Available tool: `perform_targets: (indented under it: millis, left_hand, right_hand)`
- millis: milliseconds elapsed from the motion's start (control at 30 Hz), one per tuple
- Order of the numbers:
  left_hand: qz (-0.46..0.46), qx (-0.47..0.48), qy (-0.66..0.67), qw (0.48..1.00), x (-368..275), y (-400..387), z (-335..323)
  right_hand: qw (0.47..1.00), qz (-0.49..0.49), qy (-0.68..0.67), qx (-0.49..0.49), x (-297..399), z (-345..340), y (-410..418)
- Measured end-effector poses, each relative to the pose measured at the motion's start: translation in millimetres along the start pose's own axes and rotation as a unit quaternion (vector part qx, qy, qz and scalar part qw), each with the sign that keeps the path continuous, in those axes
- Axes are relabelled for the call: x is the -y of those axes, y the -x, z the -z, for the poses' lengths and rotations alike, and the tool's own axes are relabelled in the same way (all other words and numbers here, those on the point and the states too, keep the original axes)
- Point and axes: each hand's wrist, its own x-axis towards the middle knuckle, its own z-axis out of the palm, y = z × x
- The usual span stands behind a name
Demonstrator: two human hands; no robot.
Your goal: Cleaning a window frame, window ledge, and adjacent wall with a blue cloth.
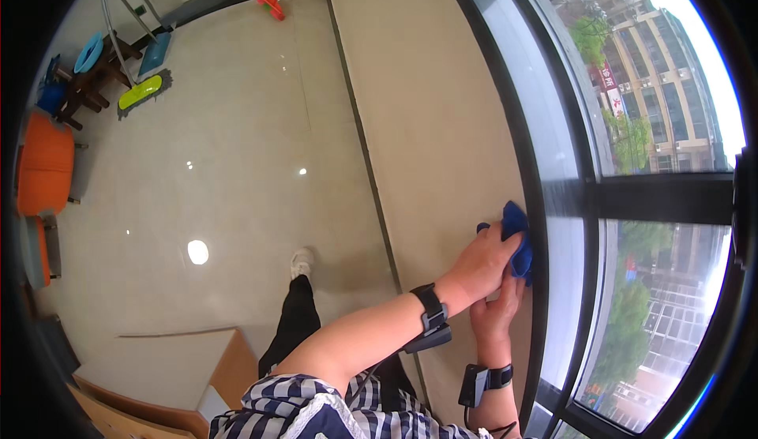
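My left hand (pixel 487 261) is closed over a crumpled dark-blue cloth (pixel 520 255). The cloth lies against the dark window frame (pixel 536 320), where it meets the tan surface below the window (pixel 426 113). Just below the left hand, my right hand (pixel 496 314) reaches up to the cloth's lower end. Its fingertips are partly hidden, so its grip on the cloth is unclear. Each wrist wears a black strap (pixel 431 309) with a small black device.
Beyond the window glass (pixel 628 297) are trees and buildings. A lime-green flat mop (pixel 141 92), a blue dustpan (pixel 155 54) and a red broom (pixel 272 8) stand farther off. Orange chairs (pixel 46 163) line the left side. Near my legs is a wood-edged desk (pixel 166 359).
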Motion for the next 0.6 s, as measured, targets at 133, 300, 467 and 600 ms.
perform_targets:
  millis: [133, 300, 467, 600]
  left_hand:
    - [-0.007, 0.015, -0.029, 0.999, 18.4, -50.8, 39.7]
    - [0.003, 0.002, -0.055, 0.999, 39.0, -100.5, 77.6]
    - [-0.018, -0.015, -0.058, 0.998, 68.9, -164.6, 130.5]
    - [-0.016, -0.009, -0.089, 0.996, 84.9, -207.9, 177.0]
  right_hand:
    - [1.000, -0.024, -0.010, 0.005, 21.7, -24.2, -54.9]
    - [0.999, 0.011, -0.033, -0.003, 41.5, -48.5, -118.8]
    - [0.996, 0.032, -0.084, -0.016, 64.3, -87.6, -184.7]
    - [0.988, 0.016, -0.152, 0.004, 91.2, -114.5, -244.5]
